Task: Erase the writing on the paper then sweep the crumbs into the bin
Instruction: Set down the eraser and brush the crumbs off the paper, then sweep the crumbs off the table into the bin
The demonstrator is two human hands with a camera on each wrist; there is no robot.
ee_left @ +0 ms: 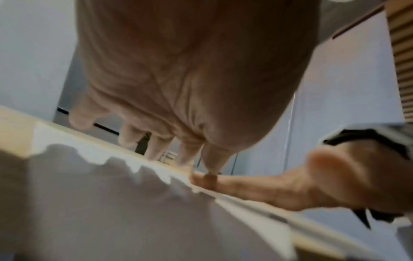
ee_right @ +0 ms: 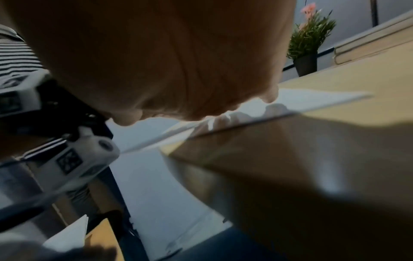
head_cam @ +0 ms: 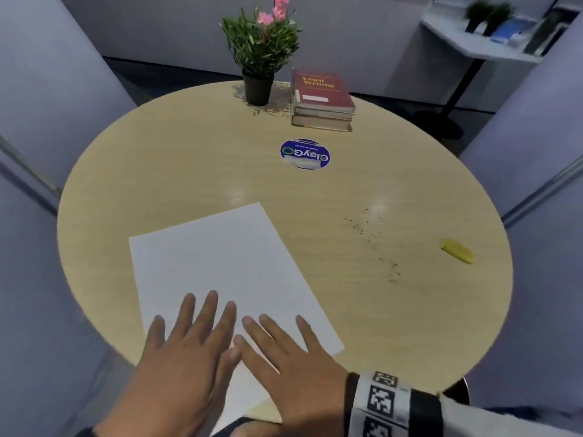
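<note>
left hand (head_cam: 176,357): flat, fingers straight, palm down on paper (head_cam: 220,263) | right hand (head_cam: 290,361): flat, fingers spread, on same sheet, beside left | paper: near edge of round bench (head_cam: 189,159), overhanging it | eraser crumbs (head_cam: 372,234): scattered right of paper | yellow eraser (head_cam: 457,251): near right rim

You are seated in an office or study lounge. A round wood-grain table (head_cam: 189,171) carries a stack of books (head_cam: 321,102) near its far edge, the top one titled "Legal Writing", with a potted plant (head_cam: 260,55) bearing pink flowers just beside it on the left. Grey partition panels (head_cam: 47,89) enclose the table on both sides. A white shelf (head_cam: 467,45) at the far right holds small plants and further books.
</note>
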